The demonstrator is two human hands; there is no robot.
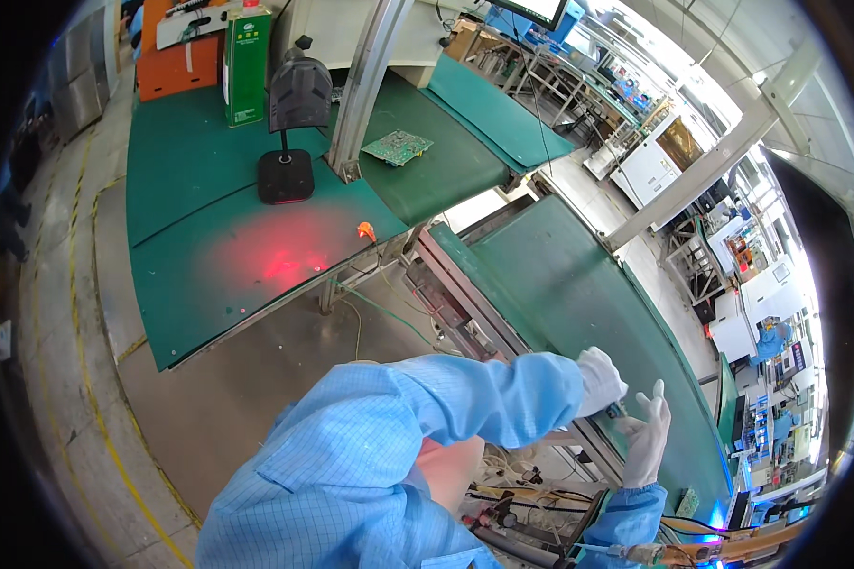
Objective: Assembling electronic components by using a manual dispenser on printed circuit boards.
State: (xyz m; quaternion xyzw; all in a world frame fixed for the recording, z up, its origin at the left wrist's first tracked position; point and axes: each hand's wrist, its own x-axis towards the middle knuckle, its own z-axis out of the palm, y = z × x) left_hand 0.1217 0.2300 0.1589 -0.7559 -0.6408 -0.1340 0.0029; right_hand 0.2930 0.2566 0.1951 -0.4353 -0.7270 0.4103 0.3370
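Note:
Over the near part of a green conveyor belt, my two white-gloved hands are close together. My left hand reaches across from the left in a blue checked sleeve, its fingers curled closed. Just beside them is a small dark-green piece, too small and partly covered to name. Facing it is my right hand, lower and further right, with its fingers raised and apart and its thumb side near the piece. Whether the right thumb touches the piece is unclear. A circuit board lies near the belt's lower right end.
Left stands a green-topped table with a black scanner on a stand casting red light, a green can and an orange box. A metal post rises beside another circuit board. Cables and hoses run below my arms.

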